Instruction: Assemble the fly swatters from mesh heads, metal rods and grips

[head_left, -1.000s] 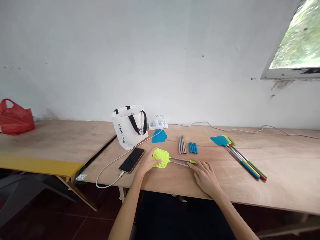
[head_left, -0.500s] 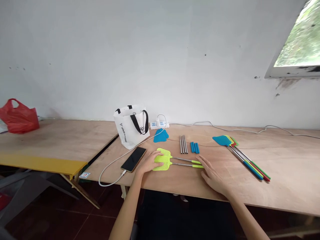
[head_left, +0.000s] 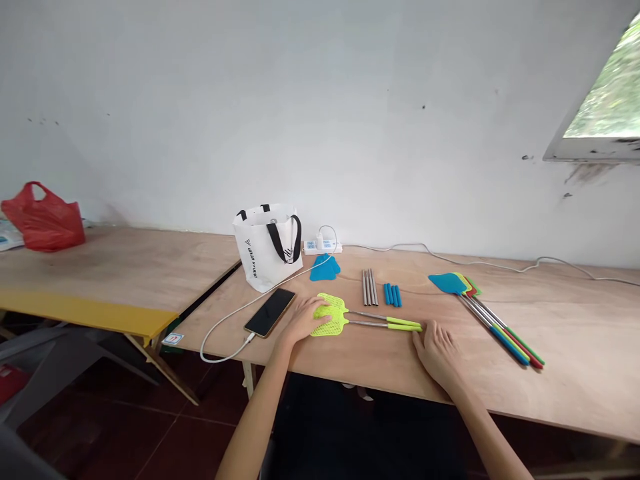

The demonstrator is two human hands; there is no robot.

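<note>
Two yellow-green fly swatters (head_left: 334, 323) lie side by side on the wooden table, heads to the left and grips to the right. My left hand (head_left: 304, 320) rests on the left part of the mesh heads, fingers apart and spread over them. At the far end, my right hand (head_left: 440, 353) lies flat on the table, its thumb and fingertips by the grip ends. It holds nothing. Beyond the swatters are several metal tubes (head_left: 370, 288) in a row and several short blue grips (head_left: 393, 295). Blue swatter heads (head_left: 325, 268) lie stacked farther back.
Finished-looking swatters (head_left: 493, 320) in several colours lie fanned at right. A phone (head_left: 271, 312) on a white cable lies left of my left hand. Behind it stand a white tote bag (head_left: 267, 253) and a power strip (head_left: 323, 247). A red bag (head_left: 45, 217) sits on the other table.
My right hand has slid right along the grips to their ends, uncovering them; the grip ends now lie closer together. My left hand stays on the heads. The view has shifted slightly.
</note>
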